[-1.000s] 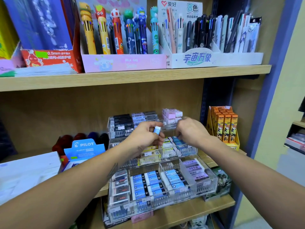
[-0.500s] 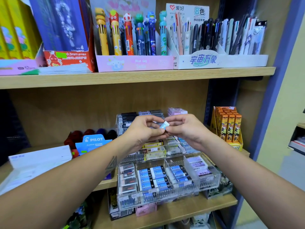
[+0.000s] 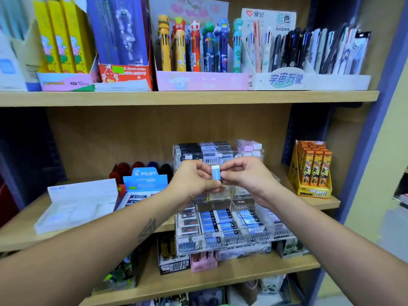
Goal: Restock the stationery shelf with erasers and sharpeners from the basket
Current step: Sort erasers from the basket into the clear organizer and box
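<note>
A small eraser [image 3: 216, 172] in a light blue sleeve with a white end stands upright between my two hands. My left hand [image 3: 194, 180] pinches its left side and my right hand [image 3: 247, 176] pinches its right side. They hold it in front of a clear tiered acrylic eraser rack [image 3: 273, 234] on the middle shelf. The rack's lower tier holds rows of blue-sleeved erasers [image 3: 223, 221], its upper tiers hold black, grey and pink ones. No basket or sharpener is in view.
An orange display box of pencil leads [image 3: 312, 171] stands right of the rack. A blue Pilot box [image 3: 144, 181] and a flat white box [image 3: 77, 206] lie to its left. The shelf above [image 3: 189, 98] carries boxes of novelty pens.
My right hand came away from the rack and joined my left hand on the eraser. The eraser turned upright between both hands, and my view dropped back and slightly left.
</note>
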A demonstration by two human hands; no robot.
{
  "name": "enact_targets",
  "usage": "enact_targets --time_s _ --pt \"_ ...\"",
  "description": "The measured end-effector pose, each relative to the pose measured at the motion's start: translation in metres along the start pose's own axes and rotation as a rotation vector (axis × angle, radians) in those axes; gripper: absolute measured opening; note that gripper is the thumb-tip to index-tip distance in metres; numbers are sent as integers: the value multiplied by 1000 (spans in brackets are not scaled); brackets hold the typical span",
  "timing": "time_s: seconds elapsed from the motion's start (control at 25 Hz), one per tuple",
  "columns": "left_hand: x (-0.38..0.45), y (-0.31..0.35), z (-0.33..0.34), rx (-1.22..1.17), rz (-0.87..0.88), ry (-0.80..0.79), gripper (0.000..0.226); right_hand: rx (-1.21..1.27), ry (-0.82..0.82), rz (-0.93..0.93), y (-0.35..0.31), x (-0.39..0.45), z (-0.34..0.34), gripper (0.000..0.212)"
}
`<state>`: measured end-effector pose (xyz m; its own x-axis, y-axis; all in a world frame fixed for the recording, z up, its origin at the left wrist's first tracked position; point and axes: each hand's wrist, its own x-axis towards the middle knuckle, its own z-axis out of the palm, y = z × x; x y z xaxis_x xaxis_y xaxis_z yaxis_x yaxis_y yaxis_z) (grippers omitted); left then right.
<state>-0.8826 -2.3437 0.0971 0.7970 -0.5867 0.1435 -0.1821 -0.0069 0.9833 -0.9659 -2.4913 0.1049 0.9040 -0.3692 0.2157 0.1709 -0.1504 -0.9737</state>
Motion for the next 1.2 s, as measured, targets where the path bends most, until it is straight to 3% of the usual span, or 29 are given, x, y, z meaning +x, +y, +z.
enact_targets --time_s 0.12,0.32,0.44,0.56,0.64,0.72,0.88,1.04,1.2 --pt "-3 -8 -2 253 99 96 33 -198 -43 -43 -7 -6 11 16" --pt "-23 -12 -12 217 59 -156 16 -706 -171 -160 -5 -7 7 4" --pt "-32 -18 -28 646 307 -192 16 -1123 -404 -267 4 -11 1 15" --pt "-43 -33 -38 1094 572 -368 28 -1393 -505 -213 13 -18 4 22" --pt "-44 -45 -37 1213 632 -473 44 -1436 -502 -188 20 -19 7 26" --pt "-39 -53 -37 1236 637 -467 51 -1443 -502 -187 22 -21 10 27" --pt "-33 -58 -39 1183 616 -428 51 -1448 -523 -163 25 -20 9 25" --pt "-31 -59 -38 1162 635 -447 49 -1445 -430 -217 34 -23 10 10" --pt "-35 -49 -36 1144 632 -472 41 -1426 -404 -242 28 -27 12 10"
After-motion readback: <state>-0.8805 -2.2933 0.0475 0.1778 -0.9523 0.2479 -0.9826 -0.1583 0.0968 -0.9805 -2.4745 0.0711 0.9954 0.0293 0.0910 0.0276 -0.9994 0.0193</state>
